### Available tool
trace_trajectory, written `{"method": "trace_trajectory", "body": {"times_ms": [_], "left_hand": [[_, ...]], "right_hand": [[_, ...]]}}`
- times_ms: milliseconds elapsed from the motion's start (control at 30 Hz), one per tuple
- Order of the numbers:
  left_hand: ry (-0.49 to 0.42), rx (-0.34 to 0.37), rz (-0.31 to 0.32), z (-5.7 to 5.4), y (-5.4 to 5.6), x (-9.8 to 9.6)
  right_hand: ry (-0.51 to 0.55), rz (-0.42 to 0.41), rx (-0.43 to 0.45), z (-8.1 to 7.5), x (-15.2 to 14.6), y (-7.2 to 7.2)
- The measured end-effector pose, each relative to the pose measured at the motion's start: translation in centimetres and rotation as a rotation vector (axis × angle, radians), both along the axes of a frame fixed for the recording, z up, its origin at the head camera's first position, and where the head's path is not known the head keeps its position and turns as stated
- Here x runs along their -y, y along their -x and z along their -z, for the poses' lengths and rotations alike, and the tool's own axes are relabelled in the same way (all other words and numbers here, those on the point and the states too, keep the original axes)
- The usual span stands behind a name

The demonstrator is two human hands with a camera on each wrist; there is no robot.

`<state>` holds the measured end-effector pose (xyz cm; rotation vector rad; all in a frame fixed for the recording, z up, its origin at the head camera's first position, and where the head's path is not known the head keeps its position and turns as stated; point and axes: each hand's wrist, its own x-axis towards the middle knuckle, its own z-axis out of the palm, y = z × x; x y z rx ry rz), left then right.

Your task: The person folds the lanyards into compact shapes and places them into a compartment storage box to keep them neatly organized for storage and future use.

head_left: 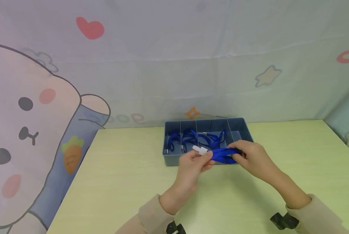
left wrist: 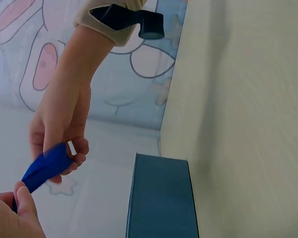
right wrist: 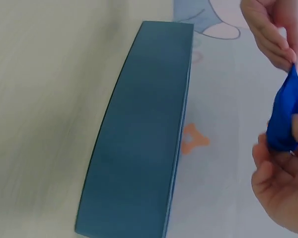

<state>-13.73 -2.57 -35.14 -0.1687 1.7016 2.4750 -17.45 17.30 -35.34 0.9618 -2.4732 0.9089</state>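
Observation:
A folded blue lanyard [head_left: 222, 155] with a white plastic clip [head_left: 200, 150] at one end is stretched between both hands, in front of the divided box. My left hand [head_left: 193, 165] pinches it beside the clip, thumb on top. At the other end my right hand [head_left: 254, 159] grips the folded strap between thumb and fingers. The left wrist view shows the blue strap [left wrist: 47, 166] running from one hand to the other. In the right wrist view the lanyard [right wrist: 286, 116] bulges loosely between the hands.
Behind the hands a blue-grey box [head_left: 171, 160] with several compartments stands on the pale yellow table [head_left: 118, 182]. More blue lanyards [head_left: 212, 140] lie in its left and middle compartments. A printed cloth [head_left: 162, 71] hangs along the back.

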Motion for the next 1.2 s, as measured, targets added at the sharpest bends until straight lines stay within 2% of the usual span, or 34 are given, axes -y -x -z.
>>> {"method": "trace_trajectory", "body": {"times_ms": [67, 233, 300, 367, 533, 633, 733, 867, 967, 1200], "left_hand": [[0.009, 0.0, -0.011, 0.1, 0.2, 0.3], [0.028, -0.001, -0.001, 0.4, 0.5, 1.0], [0.031, -0.014, 0.006, 0.6, 0.6, 1.3], [0.034, -0.029, 0.01, 0.7, 0.6, 1.5], [0.058, -0.057, 0.028, 0.9, 0.6, 1.9], [0.067, -0.069, 0.041, 0.8, 0.6, 1.9], [0.071, -0.075, 0.044, 0.7, 0.5, 1.8], [0.082, -0.068, 0.037, 0.7, 0.4, 1.8], [0.087, -0.065, 0.035, 0.8, 0.4, 1.8], [0.079, -0.086, 0.021, 0.9, 0.4, 1.9]], "right_hand": [[0.061, -0.074, 0.13, 0.1, -0.4, 0.1], [0.208, -0.247, 0.519, 0.0, -1.5, 0.2], [0.254, -0.304, 0.628, 0.0, -1.8, 0.2], [0.298, -0.361, 0.694, 0.1, -2.2, 0.2], [0.445, -0.541, 0.776, 0.5, -2.5, 0.3], [0.565, -0.608, 0.825, 0.7, -2.2, 0.3], [0.661, -0.579, 0.872, 0.7, -1.9, 0.1], [0.748, -0.44, 0.961, 0.5, -1.4, -0.3], [0.793, -0.368, 1.017, 0.3, -1.2, -0.3], [0.857, -0.296, 1.052, 0.3, -1.1, -0.3]]}}
